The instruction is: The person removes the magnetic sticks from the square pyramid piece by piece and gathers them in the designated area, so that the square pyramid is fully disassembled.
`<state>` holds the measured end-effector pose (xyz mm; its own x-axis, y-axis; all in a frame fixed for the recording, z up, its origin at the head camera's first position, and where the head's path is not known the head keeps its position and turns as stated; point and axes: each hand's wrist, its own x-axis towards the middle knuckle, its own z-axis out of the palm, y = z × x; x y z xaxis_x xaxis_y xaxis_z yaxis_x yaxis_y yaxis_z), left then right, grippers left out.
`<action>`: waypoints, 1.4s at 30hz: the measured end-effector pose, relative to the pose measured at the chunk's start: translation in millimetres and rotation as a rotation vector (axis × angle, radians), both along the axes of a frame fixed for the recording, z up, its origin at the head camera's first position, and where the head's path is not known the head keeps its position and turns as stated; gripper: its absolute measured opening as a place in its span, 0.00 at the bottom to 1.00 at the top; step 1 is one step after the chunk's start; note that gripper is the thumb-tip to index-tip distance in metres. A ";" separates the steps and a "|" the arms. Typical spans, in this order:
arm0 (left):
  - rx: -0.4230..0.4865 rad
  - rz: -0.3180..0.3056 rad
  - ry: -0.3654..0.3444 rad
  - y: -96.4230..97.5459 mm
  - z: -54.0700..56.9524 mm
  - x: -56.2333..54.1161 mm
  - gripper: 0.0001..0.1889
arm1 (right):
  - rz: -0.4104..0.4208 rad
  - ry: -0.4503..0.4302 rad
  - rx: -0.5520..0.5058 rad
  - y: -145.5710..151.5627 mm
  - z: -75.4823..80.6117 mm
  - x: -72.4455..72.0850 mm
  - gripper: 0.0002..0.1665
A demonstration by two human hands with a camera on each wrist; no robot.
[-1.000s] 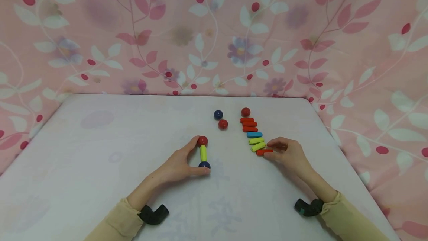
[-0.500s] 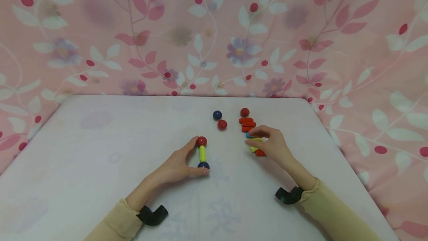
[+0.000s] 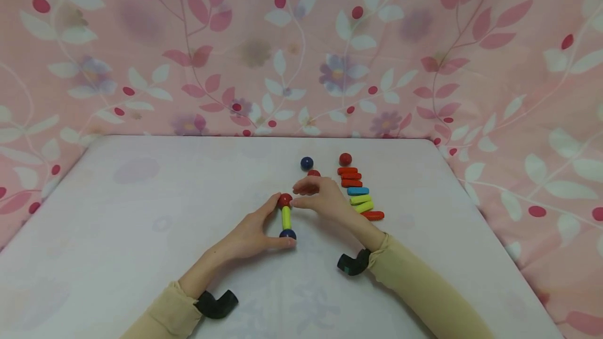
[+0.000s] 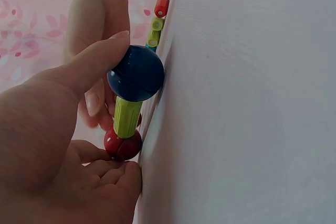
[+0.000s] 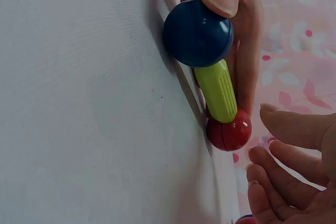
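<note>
My left hand (image 3: 247,235) holds a small joined toy piece between thumb and fingers. It is a lime-green ribbed rod (image 5: 218,90) with a dark blue ball (image 5: 194,32) at the near end and a red ball (image 5: 229,130) at the far end. The thumb lies against the blue ball, while the fingers are at the red one. Close beside that red ball is my right hand (image 3: 326,200), its thumb and fingers apart with nothing between them. Whether its thumb touches the ball is unclear in the head view; the right wrist view shows a gap.
A column of short rods, orange-red (image 3: 350,176), blue (image 3: 358,191) and lime (image 3: 360,200), lies right of the hands. Behind are a loose blue ball (image 3: 306,163), a red ball (image 3: 345,159) and another red ball (image 3: 313,173), partly hidden by my right hand.
My right hand has moved left, from the orange-red rod nearest me, over the row, to beside the joined piece. That rod stays on the table. The left hand keeps its hold.
</note>
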<state>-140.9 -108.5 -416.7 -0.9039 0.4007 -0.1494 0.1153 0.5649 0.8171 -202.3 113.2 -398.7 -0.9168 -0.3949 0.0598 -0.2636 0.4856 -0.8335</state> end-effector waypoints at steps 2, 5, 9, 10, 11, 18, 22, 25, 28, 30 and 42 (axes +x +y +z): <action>0.007 -0.008 0.006 -0.2 -0.4 0.0 0.60 | 0.021 -0.012 0.013 -7.4 -3.3 -1.8 0.19; 0.011 -0.022 0.016 -0.5 -0.4 0.1 0.60 | 0.049 -0.038 0.023 -14.7 -7.8 -3.4 0.19; 0.009 -0.031 0.021 -0.8 0.9 0.4 0.60 | 0.064 -0.042 0.042 -18.5 -10.1 -3.3 0.19; 0.007 -0.032 0.021 -0.8 1.4 0.5 0.60 | 0.067 -0.041 0.047 -18.7 -10.2 -3.2 0.19; 0.004 -0.031 0.019 -0.7 1.8 0.6 0.60 | 0.067 -0.037 0.054 -18.7 -10.2 -3.2 0.19; -0.016 -0.018 0.007 1.2 1.2 0.8 0.59 | 0.053 -0.049 0.124 -9.5 -8.3 -1.4 0.21; -0.020 -0.009 0.002 1.0 1.9 1.4 0.58 | 0.011 -0.040 0.172 0.6 -8.2 2.3 0.21; -0.017 -0.003 -0.001 0.4 2.6 1.8 0.57 | -0.023 -0.026 0.190 10.1 -9.4 6.3 0.19; -0.006 0.001 -0.003 -0.3 3.3 1.8 0.55 | -0.042 -0.007 0.184 20.9 -10.2 12.3 0.18; -0.004 0.000 0.002 -0.7 3.4 1.3 0.53 | -0.045 0.016 0.180 27.9 -10.2 16.9 0.18; 0.104 0.087 0.048 -2.7 5.0 -2.8 0.35 | 0.036 0.132 0.266 48.3 2.8 38.0 0.14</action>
